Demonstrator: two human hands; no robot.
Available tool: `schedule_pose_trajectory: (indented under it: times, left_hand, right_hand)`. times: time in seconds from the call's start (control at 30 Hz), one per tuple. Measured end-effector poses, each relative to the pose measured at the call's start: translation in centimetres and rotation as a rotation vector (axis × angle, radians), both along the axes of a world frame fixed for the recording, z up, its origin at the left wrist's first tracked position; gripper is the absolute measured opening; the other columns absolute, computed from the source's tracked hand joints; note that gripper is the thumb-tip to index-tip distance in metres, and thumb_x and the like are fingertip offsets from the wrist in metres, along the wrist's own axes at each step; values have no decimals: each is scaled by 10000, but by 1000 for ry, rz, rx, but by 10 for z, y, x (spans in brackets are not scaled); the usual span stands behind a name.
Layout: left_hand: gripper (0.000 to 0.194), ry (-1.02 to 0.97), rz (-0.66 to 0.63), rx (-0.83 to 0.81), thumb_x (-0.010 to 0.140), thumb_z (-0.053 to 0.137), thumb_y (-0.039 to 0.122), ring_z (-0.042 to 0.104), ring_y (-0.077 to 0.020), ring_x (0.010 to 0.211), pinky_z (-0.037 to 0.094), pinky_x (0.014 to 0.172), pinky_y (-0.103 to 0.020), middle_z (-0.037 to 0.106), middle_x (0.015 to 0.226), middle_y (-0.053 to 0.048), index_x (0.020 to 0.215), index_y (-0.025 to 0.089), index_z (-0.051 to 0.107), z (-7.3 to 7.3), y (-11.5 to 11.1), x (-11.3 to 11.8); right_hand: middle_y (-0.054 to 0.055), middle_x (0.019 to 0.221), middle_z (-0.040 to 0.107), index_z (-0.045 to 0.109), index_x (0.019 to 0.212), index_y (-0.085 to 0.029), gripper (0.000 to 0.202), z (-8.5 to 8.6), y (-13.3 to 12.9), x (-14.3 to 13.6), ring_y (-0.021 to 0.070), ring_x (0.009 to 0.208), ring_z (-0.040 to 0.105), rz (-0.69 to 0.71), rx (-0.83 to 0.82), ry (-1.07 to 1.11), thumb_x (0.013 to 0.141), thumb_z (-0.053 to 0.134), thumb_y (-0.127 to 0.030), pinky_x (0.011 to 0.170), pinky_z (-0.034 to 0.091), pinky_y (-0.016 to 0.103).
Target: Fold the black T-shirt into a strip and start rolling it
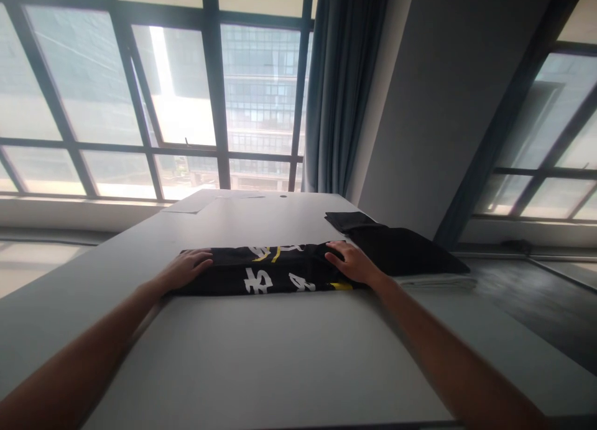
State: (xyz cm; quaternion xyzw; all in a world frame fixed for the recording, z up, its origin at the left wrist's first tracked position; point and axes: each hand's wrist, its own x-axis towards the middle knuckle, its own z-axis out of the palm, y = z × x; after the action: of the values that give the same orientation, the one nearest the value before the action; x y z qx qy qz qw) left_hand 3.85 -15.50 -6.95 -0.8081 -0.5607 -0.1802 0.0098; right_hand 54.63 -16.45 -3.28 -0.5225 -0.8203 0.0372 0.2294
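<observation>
Both grips lie open and flat, my left hand (186,267) and right hand (352,262) pressing the folded black garment (265,269); uneven pressure could skew its fold on the desk (280,343).

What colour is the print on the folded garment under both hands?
White characters with yellow accents on the folded black garment, seen in the head view.

Grey table (280,349): printed black garment (265,271), black stack (401,249), paper (189,206).

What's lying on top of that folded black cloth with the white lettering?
Both hands rest on the folded black cloth: the left hand on one end, the right hand on the other. Whatever print lies beneath the palms is covered.
</observation>
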Motion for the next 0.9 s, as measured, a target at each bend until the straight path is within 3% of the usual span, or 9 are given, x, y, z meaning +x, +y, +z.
schedule_pose_trajectory:
  times: [0.13, 0.2, 0.3, 0.53, 0.7, 0.77, 0.9]
  left_hand:
    - [739, 90, 61, -142, 871, 308, 688, 337, -281, 1410, 231, 1151, -466, 377, 1533, -80, 1437, 234, 451, -14, 5, -2]
    - [757, 118, 79, -185, 872, 299, 691, 267, -276, 1443, 188, 1164, -464, 316, 1562, -66, 1476, 242, 387, -15, 4, -8]
    - [796, 141, 115, -216, 855, 312, 709, 198, -283, 1464, 168, 1168, -459, 258, 1581, -56, 1500, 244, 335, -13, 2, -17]
    - [809, 112, 153, -233, 855, 273, 719, 191, -288, 1465, 162, 1161, -493, 227, 1589, -67, 1506, 239, 317, -11, -1, -20]
    - [831, 110, 169, -276, 845, 288, 728, 169, -293, 1470, 138, 1165, -517, 210, 1594, -60, 1512, 232, 301, -8, -2, -21]
    - [835, 115, 204, -285, 829, 305, 744, 178, -307, 1466, 142, 1158, -541, 212, 1594, -54, 1505, 254, 313, -6, -2, -25]
    - [854, 120, 278, -327, 798, 337, 773, 194, -342, 1456, 157, 1135, -597, 212, 1591, -66, 1496, 281, 331, -3, -2, -43]
  right_hand:
    - [82, 1593, 227, 294, 1512, -255, 774, -25, 10, -9, 311, 1469, 148, -100, -286, -249, 877, 383, -689, 1164, 132, 547]
    - [47, 1618, 112, 220, 1532, -283, 831, -28, 11, -2, 309, 1482, 49, -88, -426, -301, 850, 381, -729, 1163, 83, 573]
    - [24, 1623, 24, 146, 1544, -288, 932, -23, 10, 10, 307, 1483, -14, -84, -500, -325, 797, 395, -786, 1169, 42, 568]
    - [64, 1622, 27, 114, 1552, -226, 1120, -13, 0, 24, 334, 1478, -1, -124, -488, -357, 692, 468, -850, 1182, 63, 532]
    - [138, 1595, 198, 150, 1551, -200, 940, -19, -4, 11, 313, 1464, 171, -261, -416, -237, 834, 209, -805, 1163, 198, 469]
    - [138, 1590, 215, 176, 1547, -241, 885, -26, -4, -5, 349, 1450, 202, -264, -439, -235, 851, 194, -788, 1135, 232, 523]
    - [115, 1618, 91, 181, 1536, -326, 818, -34, 8, -39, 455, 1440, 112, -295, -493, -318, 854, 271, -768, 1045, 192, 715]
